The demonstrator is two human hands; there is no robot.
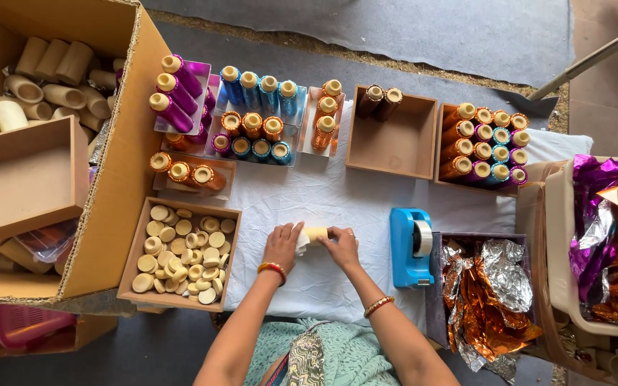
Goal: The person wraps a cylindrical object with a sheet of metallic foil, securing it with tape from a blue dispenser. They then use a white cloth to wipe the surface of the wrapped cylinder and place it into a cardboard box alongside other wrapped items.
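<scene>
head view shows a small cream cylinder held between both hands over the white cloth, just in front of the person. the left hand is closed round the left end, where a bit of white wrap is bunched up, and the right hand is pinched on the right end. so both are closed on the same piece, neither is spread wide.

to get this step neat, the wrap is probably best kept taut while the cylinder is rolled, with the ends tucked flat so nothing puckers. the blue tape dispenser is sat just right of the right hand, handy enough to be reached without letting go. the wooden tray of cream discs is just left of the left hand, and crumpled foil sheets are piled in a box further right. finished foil-covered rolls are lined up in trays behind.
</scene>
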